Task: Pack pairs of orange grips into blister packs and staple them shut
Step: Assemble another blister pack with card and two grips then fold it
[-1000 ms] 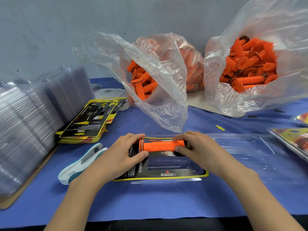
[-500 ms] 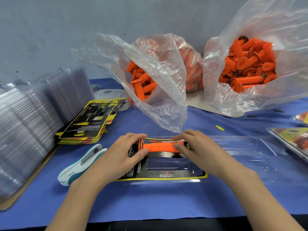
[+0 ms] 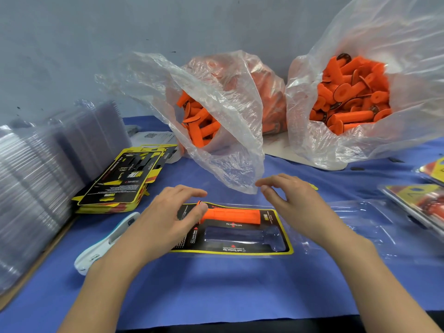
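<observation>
One orange grip [image 3: 231,216] sits in the centre-frame blister pack [image 3: 287,236]; second slot empty, unstapled; left hand [image 3: 168,219], right hand [image 3: 295,200] relaxed, empty.

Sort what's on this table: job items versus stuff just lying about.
Job: open blister pack, orange grip seated in it, bag of grips, second bag of grips, stapler, stack of cards, stacked clear shells, finished packs.
Lying about: white printed sheet behind the cards, small yellow scrap on the cloth.

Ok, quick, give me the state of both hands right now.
Left hand: open, thumb against the end of the orange grip, not holding it.
Right hand: open, fingers loosely curled, holding nothing.
</observation>
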A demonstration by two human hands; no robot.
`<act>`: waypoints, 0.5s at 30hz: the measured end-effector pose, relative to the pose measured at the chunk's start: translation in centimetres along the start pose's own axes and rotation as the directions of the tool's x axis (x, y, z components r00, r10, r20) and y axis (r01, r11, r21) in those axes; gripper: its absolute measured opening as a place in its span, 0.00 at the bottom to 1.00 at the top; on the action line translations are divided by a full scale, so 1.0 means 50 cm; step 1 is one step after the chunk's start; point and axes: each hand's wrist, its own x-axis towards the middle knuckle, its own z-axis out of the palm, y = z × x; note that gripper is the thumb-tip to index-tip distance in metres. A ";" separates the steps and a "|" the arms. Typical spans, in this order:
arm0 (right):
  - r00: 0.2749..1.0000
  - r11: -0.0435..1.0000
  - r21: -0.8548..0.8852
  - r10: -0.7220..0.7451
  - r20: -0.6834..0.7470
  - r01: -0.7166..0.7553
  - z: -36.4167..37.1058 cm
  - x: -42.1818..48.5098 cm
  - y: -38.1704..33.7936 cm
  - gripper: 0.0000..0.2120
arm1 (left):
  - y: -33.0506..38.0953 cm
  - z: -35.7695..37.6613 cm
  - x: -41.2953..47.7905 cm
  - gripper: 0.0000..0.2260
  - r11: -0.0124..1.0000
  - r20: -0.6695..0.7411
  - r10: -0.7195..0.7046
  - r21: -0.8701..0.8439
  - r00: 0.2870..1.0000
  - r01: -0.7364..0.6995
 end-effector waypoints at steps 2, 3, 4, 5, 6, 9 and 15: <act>1.000 0.999 0.045 0.007 -0.017 -0.006 -0.011 0.008 0.004 0.12 | 0.019 -0.009 0.009 0.16 1.000 -0.030 0.017 0.014 0.999 -0.016; 1.000 0.997 0.072 0.014 -0.028 -0.012 -0.017 0.012 0.006 0.12 | 0.034 -0.012 0.016 0.16 0.999 -0.046 0.033 0.007 0.998 -0.033; 0.999 0.995 0.099 0.026 -0.044 -0.021 -0.024 0.017 0.010 0.12 | 0.054 -0.013 0.025 0.16 0.998 -0.060 0.058 -0.013 0.997 -0.059; 0.997 0.991 0.126 0.043 -0.067 -0.034 -0.031 0.022 0.013 0.11 | 0.080 -0.012 0.036 0.15 0.995 -0.072 0.086 -0.048 0.994 -0.090; 0.993 0.986 0.157 0.066 -0.096 -0.050 -0.039 0.026 0.018 0.11 | 0.112 -0.008 0.051 0.13 0.988 -0.083 0.122 -0.087 0.989 -0.129; 0.972 0.957 0.269 0.157 -0.174 -0.106 -0.063 0.034 0.040 0.11 | 0.216 0.029 0.125 0.11 0.944 -0.099 0.275 -0.161 0.956 -0.288; 0.900 0.866 0.468 0.333 -0.281 -0.175 -0.099 0.037 0.098 0.09 | 0.377 0.170 0.367 0.13 0.937 0.004 0.249 -0.254 0.968 -0.240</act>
